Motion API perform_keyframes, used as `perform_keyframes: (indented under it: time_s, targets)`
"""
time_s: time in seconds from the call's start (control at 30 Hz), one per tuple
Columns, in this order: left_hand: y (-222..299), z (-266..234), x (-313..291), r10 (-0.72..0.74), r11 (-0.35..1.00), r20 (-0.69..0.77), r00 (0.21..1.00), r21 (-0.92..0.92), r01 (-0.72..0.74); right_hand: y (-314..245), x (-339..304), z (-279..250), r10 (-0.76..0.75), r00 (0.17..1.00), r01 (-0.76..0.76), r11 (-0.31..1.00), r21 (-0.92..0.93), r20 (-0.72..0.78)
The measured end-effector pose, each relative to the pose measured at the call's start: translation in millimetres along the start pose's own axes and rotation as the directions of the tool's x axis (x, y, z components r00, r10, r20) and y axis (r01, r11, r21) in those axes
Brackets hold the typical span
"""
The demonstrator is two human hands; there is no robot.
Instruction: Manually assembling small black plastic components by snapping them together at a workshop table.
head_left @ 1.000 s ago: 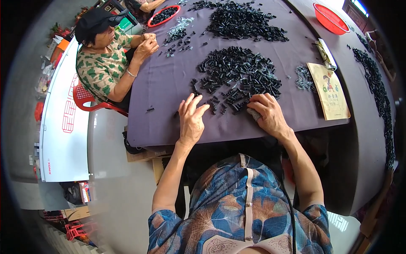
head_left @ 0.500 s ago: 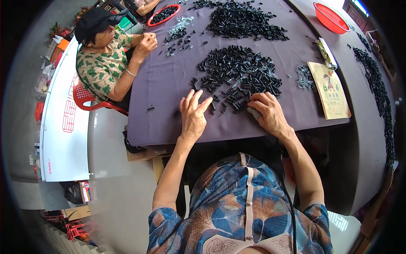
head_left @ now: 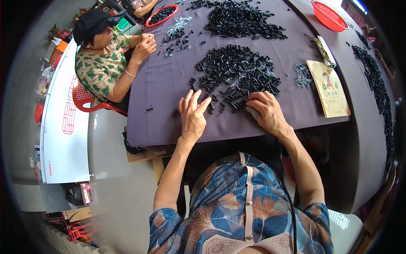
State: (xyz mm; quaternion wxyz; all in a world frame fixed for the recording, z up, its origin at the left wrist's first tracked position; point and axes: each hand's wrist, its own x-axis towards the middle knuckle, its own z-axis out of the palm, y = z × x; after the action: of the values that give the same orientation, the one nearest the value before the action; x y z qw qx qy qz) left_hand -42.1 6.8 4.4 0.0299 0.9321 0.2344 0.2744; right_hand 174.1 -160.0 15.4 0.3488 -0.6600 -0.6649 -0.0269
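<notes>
My left hand [head_left: 193, 115] is at the near edge of a pile of small black cylindrical pieces [head_left: 237, 70], its fingers spread and its palm down. A single black piece [head_left: 174, 113] lies just left of it. At the pile's near right edge is my right hand [head_left: 268, 112], its fingers bent and drawn together at the pieces. Something grey and rough [head_left: 253, 111] shows at its thumb, perhaps a wrap. Whatever its fingertips pinch is hidden. Small clear pieces are mixed among the black ones.
A larger black heap [head_left: 241, 19] lies farther back on the grey-covered table [head_left: 160, 97]. On the right are clear pieces [head_left: 303, 76], a yellowish booklet [head_left: 329, 89] and a red basket [head_left: 330, 17]. A person [head_left: 101, 63] sits at the left, hands together, near another red basket [head_left: 162, 15].
Both hands keep almost the same places and poses. The piece left of my left hand, smeared before, now shows more sharply. The whole view has shifted slightly.
</notes>
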Motion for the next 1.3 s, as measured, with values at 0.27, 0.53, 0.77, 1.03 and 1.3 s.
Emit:
perform_keyframes:
  time_s: [0.27,0.53,0.77,1.03,1.3]
  targets:
    - [10.2,-5.9,-2.7,0.099,0.986,-0.014,0.995,-0.132,-0.100,1.2,0.4,-1.8,0.005,1.000,-0.005,1.000,0.007,-0.002]
    - [24.7,-14.6,-2.4,0.196,0.965,0.054,0.979,-0.187,-0.183,1.5,-0.5,1.2,-0.020,1.000,0.021,1.000,0.012,-0.021]
    - [25.4,-13.8,-3.4,0.206,0.964,0.074,0.976,-0.185,-0.190,1.1,-1.0,0.3,-0.012,1.000,0.013,0.999,0.032,-0.024]
    - [26.0,-15.2,-1.2,0.173,0.959,-0.016,0.985,-0.227,-0.172,2.9,-1.8,-0.2,-0.010,1.000,0.011,1.000,0.016,-0.017]
    - [5.5,-10.6,-8.9,-0.112,0.936,-0.280,0.953,-0.351,0.007,-0.8,0.5,-4.3,-0.012,0.996,0.015,0.999,0.030,-0.088]
